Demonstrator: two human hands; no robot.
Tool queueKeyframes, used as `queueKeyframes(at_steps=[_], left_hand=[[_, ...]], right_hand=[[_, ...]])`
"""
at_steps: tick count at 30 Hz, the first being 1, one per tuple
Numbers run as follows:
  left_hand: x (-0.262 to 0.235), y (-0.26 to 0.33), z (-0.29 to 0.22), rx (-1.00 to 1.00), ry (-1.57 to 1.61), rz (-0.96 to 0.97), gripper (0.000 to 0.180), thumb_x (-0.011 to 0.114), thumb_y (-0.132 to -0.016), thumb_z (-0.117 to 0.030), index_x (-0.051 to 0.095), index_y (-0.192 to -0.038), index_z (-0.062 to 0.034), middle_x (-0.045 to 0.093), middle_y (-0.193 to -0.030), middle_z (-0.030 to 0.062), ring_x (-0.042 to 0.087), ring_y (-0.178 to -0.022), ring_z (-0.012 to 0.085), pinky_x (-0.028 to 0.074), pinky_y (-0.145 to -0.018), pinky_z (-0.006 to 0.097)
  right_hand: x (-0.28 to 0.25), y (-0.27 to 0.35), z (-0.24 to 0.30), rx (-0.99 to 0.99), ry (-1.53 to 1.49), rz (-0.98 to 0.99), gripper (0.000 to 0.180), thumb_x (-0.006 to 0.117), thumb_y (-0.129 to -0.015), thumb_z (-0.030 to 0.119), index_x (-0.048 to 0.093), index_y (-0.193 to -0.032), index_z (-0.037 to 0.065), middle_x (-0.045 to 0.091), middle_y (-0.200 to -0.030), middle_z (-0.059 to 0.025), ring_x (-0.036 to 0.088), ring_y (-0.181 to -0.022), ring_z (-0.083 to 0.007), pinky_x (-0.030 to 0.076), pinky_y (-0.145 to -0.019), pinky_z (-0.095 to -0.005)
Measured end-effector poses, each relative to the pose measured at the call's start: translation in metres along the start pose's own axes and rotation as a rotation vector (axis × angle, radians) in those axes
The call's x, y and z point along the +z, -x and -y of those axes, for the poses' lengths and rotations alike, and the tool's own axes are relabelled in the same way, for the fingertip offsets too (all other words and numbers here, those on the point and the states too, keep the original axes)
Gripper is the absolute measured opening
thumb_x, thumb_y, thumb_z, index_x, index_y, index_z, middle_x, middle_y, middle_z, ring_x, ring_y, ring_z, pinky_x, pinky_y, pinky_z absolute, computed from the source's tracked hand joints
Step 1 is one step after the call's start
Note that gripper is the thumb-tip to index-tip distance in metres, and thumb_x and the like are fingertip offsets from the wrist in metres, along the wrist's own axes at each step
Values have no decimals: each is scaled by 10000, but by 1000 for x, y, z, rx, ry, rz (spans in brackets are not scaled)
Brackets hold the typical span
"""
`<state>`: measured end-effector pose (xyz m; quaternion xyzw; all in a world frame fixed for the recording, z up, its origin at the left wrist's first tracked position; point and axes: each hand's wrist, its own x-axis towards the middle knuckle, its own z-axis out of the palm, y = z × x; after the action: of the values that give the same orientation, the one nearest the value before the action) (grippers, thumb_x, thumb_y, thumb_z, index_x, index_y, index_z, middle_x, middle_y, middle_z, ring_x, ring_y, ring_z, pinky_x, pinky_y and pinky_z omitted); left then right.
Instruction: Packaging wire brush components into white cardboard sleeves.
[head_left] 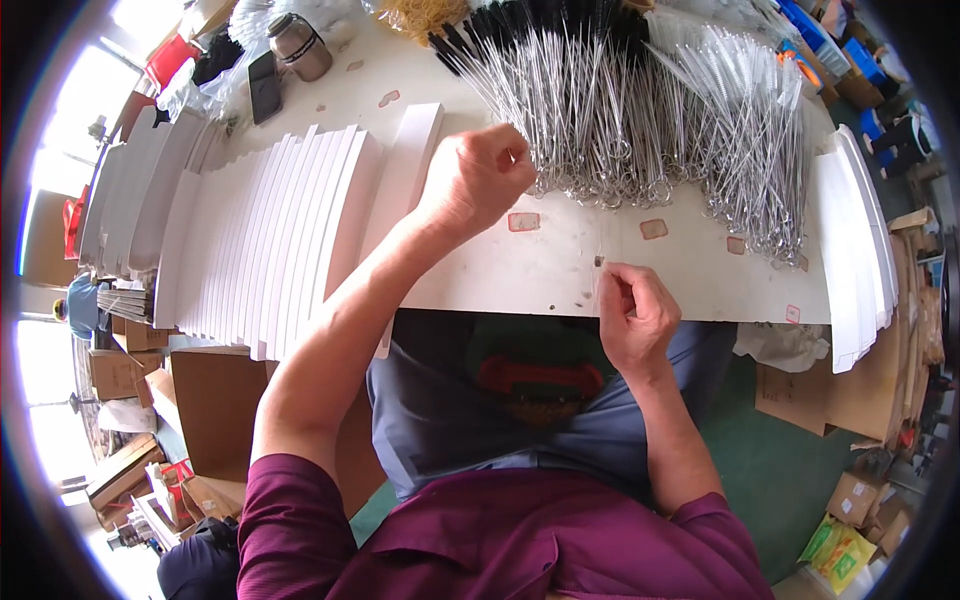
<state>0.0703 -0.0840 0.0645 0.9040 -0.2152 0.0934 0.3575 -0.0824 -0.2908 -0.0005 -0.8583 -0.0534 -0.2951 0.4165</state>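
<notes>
My left hand [478, 178] is closed, thumb and fingers curled together, beside the looped wire ends of a large pile of black-bristled wire brushes [590, 110]. What it pinches, if anything, I cannot make out. Over the table's front edge my right hand [640, 312] is closed too, fingertips pressed to the thumb, with its contents hidden or too small to see. Right of the black brushes lies a heap of similar wire brushes with pale bristles [755, 140]. Under my left wrist, a long white box [405, 165] rests apart from a row of white boxes [270, 230].
The white table [470, 275] carries small red-outlined marks. A grey flask [300, 48] and a dark phone [265, 88] are at the far left. Flat white card pieces [855, 250] line the right edge. Cardboard boxes [215, 410] stand on the floor at left.
</notes>
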Motion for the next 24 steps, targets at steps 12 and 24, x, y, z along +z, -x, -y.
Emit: queueKeyframes(at_steps=[12, 24], left_hand=[[-57, -1, -33, 44, 278, -297, 101, 681, -839, -77, 723, -870, 11, 755, -1017, 159, 762, -928, 216, 594, -818, 343], [-108, 60, -74, -46, 728, -215, 123, 545, -985, -9, 642, -946, 55, 694, -1260, 236, 703, -1090, 257, 587, -936, 401]], right_hand=[[8, -51, 18, -132, -146, 101, 134, 703, -928, 24, 717, -1058, -6, 734, -943, -166, 725, -786, -304, 588, -710, -370], [79, -132, 16, 228, -541, 372, 542, 756, -948, 258, 620, -1311, -121, 762, -1104, -219, 753, -1038, -231, 588, -878, -314]])
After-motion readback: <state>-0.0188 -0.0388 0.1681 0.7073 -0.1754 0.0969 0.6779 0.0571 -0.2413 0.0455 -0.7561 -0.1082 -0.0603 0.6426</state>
